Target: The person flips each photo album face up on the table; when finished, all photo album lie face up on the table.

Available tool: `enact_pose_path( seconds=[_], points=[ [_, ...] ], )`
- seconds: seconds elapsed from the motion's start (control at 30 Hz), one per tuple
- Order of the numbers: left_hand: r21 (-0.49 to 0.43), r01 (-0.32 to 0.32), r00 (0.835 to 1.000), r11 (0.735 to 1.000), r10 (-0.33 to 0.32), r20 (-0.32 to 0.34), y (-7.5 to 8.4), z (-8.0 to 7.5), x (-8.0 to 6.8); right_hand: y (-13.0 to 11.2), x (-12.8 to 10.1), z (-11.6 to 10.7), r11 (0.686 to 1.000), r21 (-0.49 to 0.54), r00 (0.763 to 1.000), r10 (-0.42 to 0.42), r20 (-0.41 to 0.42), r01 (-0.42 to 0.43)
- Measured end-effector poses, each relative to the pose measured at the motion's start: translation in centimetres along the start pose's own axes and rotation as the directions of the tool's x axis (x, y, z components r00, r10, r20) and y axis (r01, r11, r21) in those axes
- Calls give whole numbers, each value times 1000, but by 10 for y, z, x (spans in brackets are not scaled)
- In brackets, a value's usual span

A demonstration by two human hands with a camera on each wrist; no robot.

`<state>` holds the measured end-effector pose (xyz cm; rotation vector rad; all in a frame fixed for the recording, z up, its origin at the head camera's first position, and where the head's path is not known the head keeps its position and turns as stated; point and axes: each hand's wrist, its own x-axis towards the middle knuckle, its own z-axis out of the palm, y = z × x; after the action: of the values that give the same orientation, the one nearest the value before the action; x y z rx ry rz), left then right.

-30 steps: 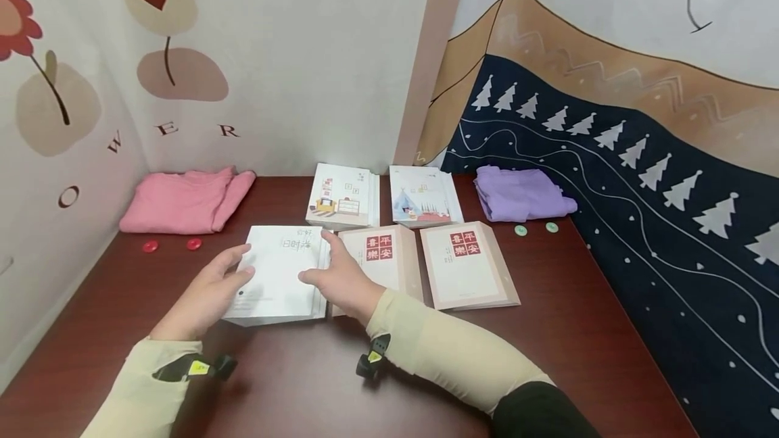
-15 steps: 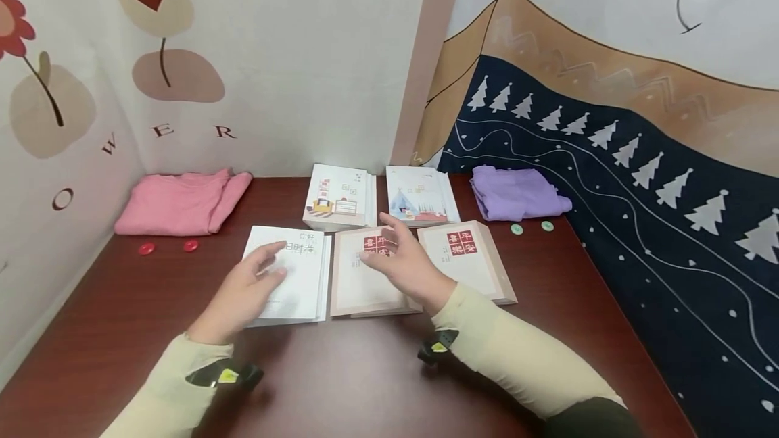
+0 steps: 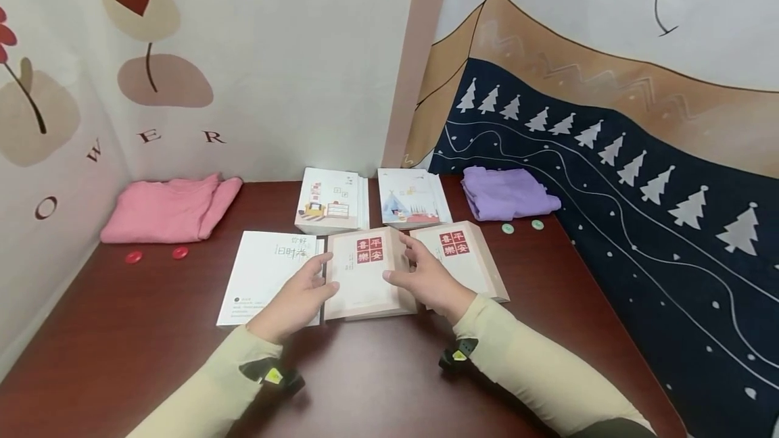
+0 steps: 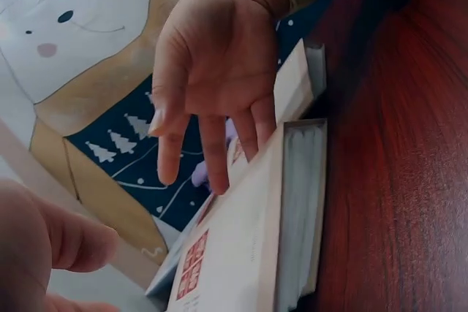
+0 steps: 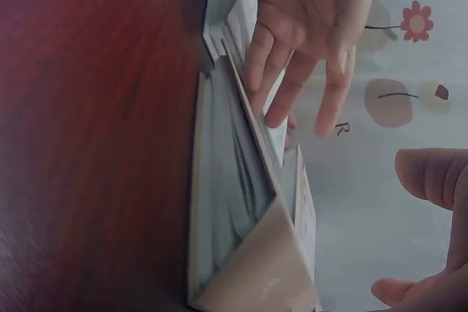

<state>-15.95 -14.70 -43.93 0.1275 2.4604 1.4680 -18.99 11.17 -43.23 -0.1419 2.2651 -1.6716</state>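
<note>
A beige book with red characters [image 3: 364, 279] lies in the middle of the front row on the dark red table [image 3: 377, 384]. My left hand [image 3: 316, 276] touches its left edge with the thumb on the cover. My right hand [image 3: 408, 269] rests against its right edge. The fingers of both hands are fairly straight. The left wrist view shows the right hand [image 4: 212, 107] with its fingertips on the beige book [image 4: 241, 253]. From the right wrist, the left hand [image 5: 307, 42] reaches the book [image 5: 234, 202] with its fingers spread. A white book [image 3: 268, 276] lies just left, a second beige book [image 3: 465, 255] just right.
Two illustrated books [image 3: 328, 201] [image 3: 410, 198] lie behind the front row. A folded pink cloth [image 3: 167, 208] with two red buttons [image 3: 133, 257] sits at back left. A purple cloth [image 3: 505, 191] with two green buttons [image 3: 507, 228] sits at back right. Walls close in on the left, back and right.
Both hands have left the white book and moved right, and they now sit at the two sides of the middle beige book.
</note>
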Motion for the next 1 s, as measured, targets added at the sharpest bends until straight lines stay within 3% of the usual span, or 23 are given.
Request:
enact_pose_path(
  seconds=[0.43, 0.73, 1.0],
  points=[
    [-25, 55, 998, 998, -54, 37, 9, 20, 12, 9, 4, 7, 999, 23, 999, -43, -29, 44],
    [-47, 95, 996, 994, -95, 4, 11, 20, 21, 12, 5, 9, 994, -93, 995, -69, -77, 62],
    [-49, 93, 996, 994, -93, 6, 10, 17, 25, 12, 4, 10, 993, -115, 995, -50, -84, 40]
  ],
)
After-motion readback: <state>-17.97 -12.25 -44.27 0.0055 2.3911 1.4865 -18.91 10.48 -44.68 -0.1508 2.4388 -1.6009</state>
